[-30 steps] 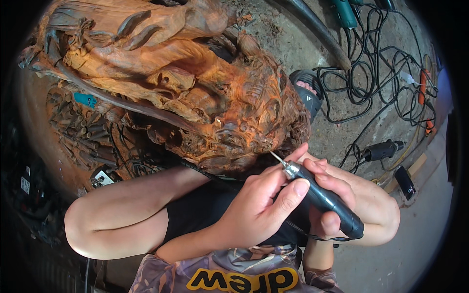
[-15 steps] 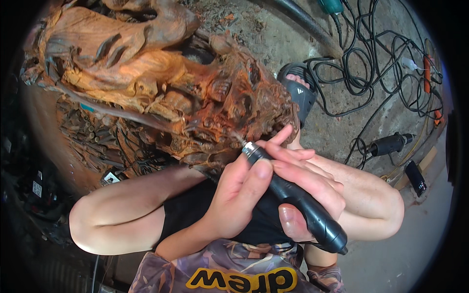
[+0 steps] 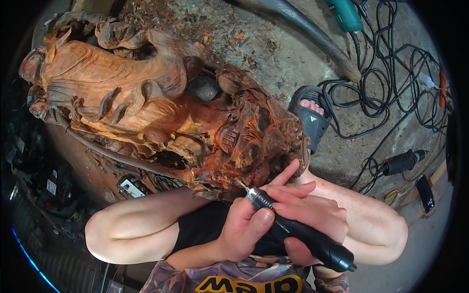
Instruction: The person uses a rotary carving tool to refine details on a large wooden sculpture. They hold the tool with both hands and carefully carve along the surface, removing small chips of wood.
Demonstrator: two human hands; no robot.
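A large reddish-brown wood carving (image 3: 122,93), deeply cut with folds and hollows, lies across my lap and beyond it to the upper left. Both my hands hold a black rotary tool (image 3: 320,244), slanted with its metal collar toward the carving. My left hand (image 3: 246,227) pinches the front of the tool, thumb on top near the collar. Wrapped over the body from the right is my right hand (image 3: 315,210), its index finger stretched toward the wood. The tool's thin bit (image 3: 242,184) is at the carving's near edge; whether it touches cannot be made out.
Tangled black cables (image 3: 386,73) lie on the concrete floor at right, below a teal power tool (image 3: 346,14). A second black rotary tool (image 3: 403,162) and a dark phone (image 3: 425,193) rest at far right. A dark curved pole (image 3: 317,36) lies beyond my sandalled foot (image 3: 312,112).
The whole view has shifted, so the carving, legs and tool appear lower and slightly to the right. My hands keep the same grip, with the bit still at the carving's near edge.
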